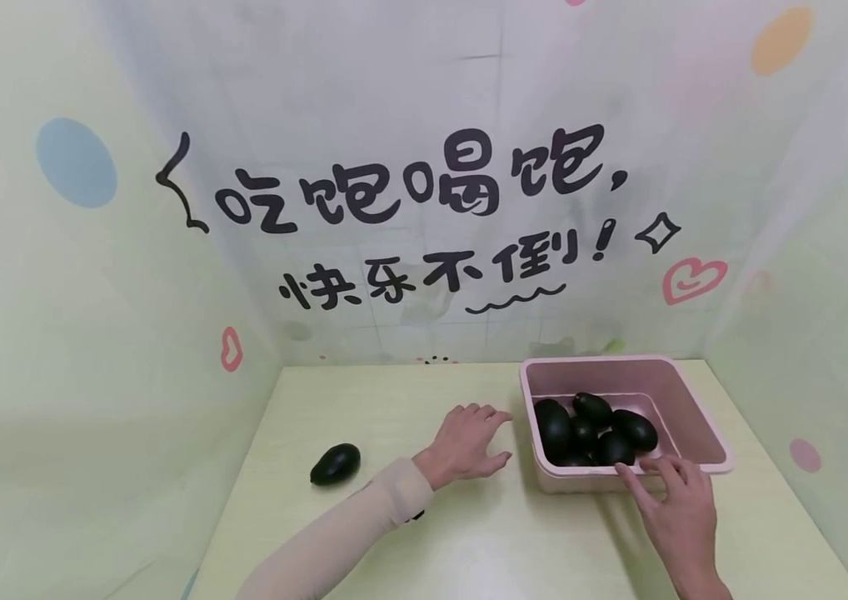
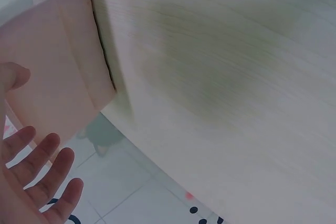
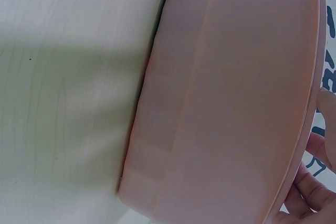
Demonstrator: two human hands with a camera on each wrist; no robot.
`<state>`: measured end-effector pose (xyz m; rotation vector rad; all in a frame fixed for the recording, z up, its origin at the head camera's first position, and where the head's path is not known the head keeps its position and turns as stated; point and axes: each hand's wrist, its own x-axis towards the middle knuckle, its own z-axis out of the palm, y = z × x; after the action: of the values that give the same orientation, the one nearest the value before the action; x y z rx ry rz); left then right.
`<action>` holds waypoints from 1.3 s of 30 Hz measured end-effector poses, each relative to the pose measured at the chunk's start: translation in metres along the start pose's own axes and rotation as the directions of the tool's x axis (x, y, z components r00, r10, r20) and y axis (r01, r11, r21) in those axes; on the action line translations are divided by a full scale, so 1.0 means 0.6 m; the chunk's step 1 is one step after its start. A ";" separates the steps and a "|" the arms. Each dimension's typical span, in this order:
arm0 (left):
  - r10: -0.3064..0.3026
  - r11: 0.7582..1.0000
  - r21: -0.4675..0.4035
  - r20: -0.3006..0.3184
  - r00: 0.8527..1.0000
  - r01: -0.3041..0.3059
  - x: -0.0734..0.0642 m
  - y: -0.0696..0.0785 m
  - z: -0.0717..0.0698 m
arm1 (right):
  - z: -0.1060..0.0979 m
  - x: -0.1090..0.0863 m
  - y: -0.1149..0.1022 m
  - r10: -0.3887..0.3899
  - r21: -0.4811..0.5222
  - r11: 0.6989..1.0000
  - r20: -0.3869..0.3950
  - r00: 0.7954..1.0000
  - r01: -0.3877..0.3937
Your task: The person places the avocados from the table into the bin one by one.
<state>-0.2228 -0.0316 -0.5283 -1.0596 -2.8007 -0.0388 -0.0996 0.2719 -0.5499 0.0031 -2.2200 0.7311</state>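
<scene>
A pink plastic basin (image 1: 622, 482) stands on the right of the table with several dark, glossy avocados (image 1: 636, 430) inside, bunched towards its left. My right hand (image 1: 682, 512) is at the near rim, fingers bent over the edge and thumb against it; in the right wrist view its fingers (image 3: 310, 190) meet the rim. My left hand (image 1: 463, 443) hovers just left of the basin, holding nothing, its fingers spread and loosely bent. The left wrist view shows its fingertips (image 2: 65, 161) apart from the basin wall. One more avocado (image 1: 336, 464) lies alone on the left.
The pale table (image 1: 469, 550) is closed in by a printed backdrop (image 1: 409, 83) behind and at both sides. A small black bit (image 1: 415, 516) shows under the left sleeve (image 1: 349, 533); what it is I cannot tell.
</scene>
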 end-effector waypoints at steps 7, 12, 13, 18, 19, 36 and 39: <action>-0.085 0.991 -0.107 -0.045 0.995 0.079 -0.014 -0.017 0.001 | 0.002 0.002 0.001 -0.023 0.011 1.000 -0.010 1.000 0.023; -0.090 0.988 -0.133 -0.056 0.994 0.082 -0.024 -0.026 0.006 | 0.002 0.003 0.004 -0.030 0.015 0.999 -0.020 0.999 0.031; -0.091 0.987 -0.138 -0.056 0.994 0.082 -0.026 -0.028 0.006 | 0.002 0.002 0.003 -0.028 0.015 0.999 -0.018 0.999 0.028; -0.149 0.976 -0.170 -0.073 0.986 0.134 -0.035 -0.038 0.002 | 0.006 0.001 0.003 -0.026 0.011 1.000 -0.015 1.000 0.026; -0.167 0.973 -0.175 -0.078 0.983 0.151 -0.037 -0.040 0.001 | 0.007 0.001 0.003 -0.030 0.010 0.999 -0.013 0.999 0.030; -0.266 0.945 -0.224 -0.096 0.959 0.239 -0.062 -0.066 0.009 | 0.005 0.000 0.005 -0.066 0.012 0.998 -0.038 0.997 0.066; -0.269 0.944 -0.226 -0.103 0.958 0.240 -0.067 -0.067 0.010 | 0.004 -0.002 0.005 -0.069 0.009 0.998 -0.043 0.997 0.070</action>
<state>-0.2203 -0.0879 -0.5390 -0.6920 -2.8372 -0.4284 -0.1012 0.2730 -0.5537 0.0690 -2.1642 0.6985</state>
